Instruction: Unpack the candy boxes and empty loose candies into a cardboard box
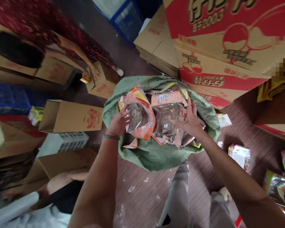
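Note:
A green woven sack stands wide-mouthed in front of me, filled with crumpled printed packaging boxes that have clear plastic windows. My left hand, a band at its wrist, lies at the sack's left side with fingers spread against an orange box. On the right, my right hand rests with fingers apart over a pink box with a clear window. Neither hand is wrapped around anything. The lower contents of the sack are hidden.
Tall red and brown cartons stand behind right, beside flattened cardboard. A co-worker at far left handles a carton; another person sits at lower left. An open carton lies left. Loose packaging and scraps litter the floor.

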A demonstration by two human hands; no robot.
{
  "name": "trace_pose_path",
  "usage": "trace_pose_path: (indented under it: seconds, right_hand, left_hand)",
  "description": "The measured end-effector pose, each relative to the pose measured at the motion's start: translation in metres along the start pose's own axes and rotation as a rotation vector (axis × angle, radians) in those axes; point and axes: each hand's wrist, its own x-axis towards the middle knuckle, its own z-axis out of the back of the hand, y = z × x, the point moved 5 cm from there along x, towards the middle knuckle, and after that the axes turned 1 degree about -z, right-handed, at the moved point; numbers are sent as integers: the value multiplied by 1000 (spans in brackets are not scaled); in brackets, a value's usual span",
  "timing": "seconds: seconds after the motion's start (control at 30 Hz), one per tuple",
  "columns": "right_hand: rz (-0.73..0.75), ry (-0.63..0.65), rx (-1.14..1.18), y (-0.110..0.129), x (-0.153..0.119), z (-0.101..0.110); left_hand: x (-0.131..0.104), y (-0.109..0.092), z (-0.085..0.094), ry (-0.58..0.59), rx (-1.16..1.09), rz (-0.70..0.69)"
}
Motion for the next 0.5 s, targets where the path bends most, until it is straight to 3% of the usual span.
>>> trace_pose_path:
  seconds: [0.1, 0.2, 0.3, 0.5]
  right_hand:
    - [-12, 79, -241, 45, 49, -47]
    - [-83, 252, -489, 53, 93, -99]
    - [-198, 378, -665, 22, 116, -134]
    - [-368, 328, -798, -58, 116, -169]
  left_hand:
    - [59, 15, 5, 19, 224, -118]
    - [97, 41, -17, -45, 566, -24]
    - [115, 70, -45, -72, 814, 88]
    - [124, 124, -98, -65, 976, -42]
